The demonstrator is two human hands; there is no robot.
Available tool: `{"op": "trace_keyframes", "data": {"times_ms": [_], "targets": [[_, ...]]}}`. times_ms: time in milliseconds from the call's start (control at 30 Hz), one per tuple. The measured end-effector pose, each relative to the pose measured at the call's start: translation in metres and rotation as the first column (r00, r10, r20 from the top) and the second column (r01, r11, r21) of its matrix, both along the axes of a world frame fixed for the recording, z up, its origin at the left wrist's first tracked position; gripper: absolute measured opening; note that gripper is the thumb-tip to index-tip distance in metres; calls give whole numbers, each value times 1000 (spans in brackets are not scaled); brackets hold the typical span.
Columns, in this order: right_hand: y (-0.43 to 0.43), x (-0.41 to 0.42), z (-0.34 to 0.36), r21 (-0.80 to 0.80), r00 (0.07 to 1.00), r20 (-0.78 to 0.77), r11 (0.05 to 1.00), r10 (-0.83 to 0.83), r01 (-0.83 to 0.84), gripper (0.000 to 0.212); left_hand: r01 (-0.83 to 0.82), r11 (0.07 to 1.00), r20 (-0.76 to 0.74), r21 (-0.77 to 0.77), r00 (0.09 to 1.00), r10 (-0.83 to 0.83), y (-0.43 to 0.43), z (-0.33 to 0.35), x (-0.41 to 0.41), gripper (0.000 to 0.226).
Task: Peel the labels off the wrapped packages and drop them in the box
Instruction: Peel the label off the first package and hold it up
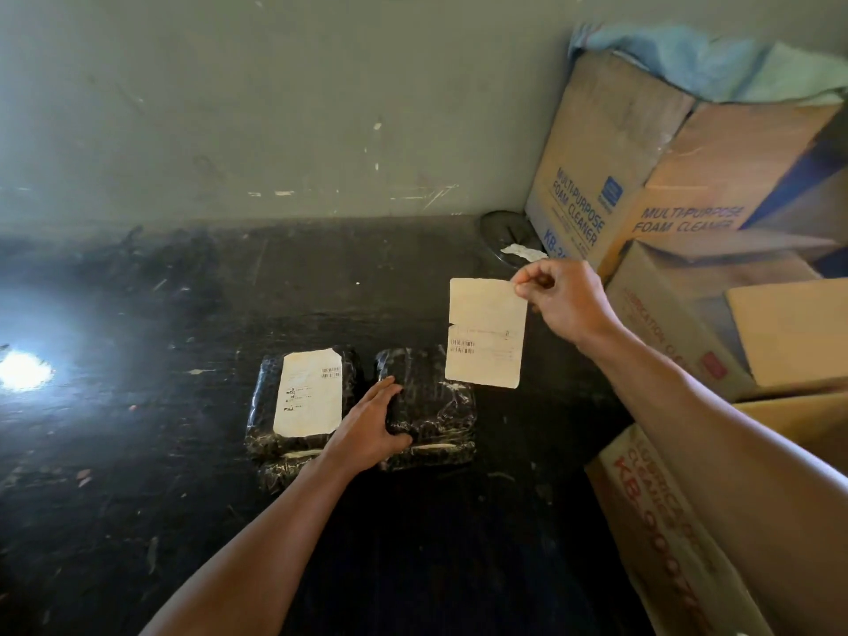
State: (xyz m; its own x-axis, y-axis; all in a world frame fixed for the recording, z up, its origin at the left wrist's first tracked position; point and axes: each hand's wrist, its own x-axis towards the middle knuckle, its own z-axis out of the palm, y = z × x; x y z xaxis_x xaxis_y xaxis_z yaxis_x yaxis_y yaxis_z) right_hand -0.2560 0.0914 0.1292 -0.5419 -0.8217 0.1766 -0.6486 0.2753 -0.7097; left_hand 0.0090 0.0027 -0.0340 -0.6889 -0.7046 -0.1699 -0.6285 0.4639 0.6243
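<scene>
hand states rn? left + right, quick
Left hand: open, fingers spread flat on the right package, holding nothing.
Right hand: closed, pinching the top corner of the peeled label, which hangs in the air.

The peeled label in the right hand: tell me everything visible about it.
The label is an off-white paper rectangle with rounded corners, faint barcodes and print lines across its middle, and a small tear on its left edge. It hangs upright in the air, pinched at its top right corner by the right hand, above the bare package, touching nothing else.
</scene>
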Motion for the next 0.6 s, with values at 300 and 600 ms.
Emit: {"op": "trace_keyframes", "data": {"times_ms": [300, 600], "targets": [[97, -46, 1, -28, 953, 22, 953, -301, 301, 8, -14, 1000, -70, 20, 997, 16, 35, 41, -26, 84], [233, -98, 26, -107, 825, 28, 819, -565, 564, 11, 191, 980, -221, 50, 959, -176, 125, 79, -117, 82]]}}
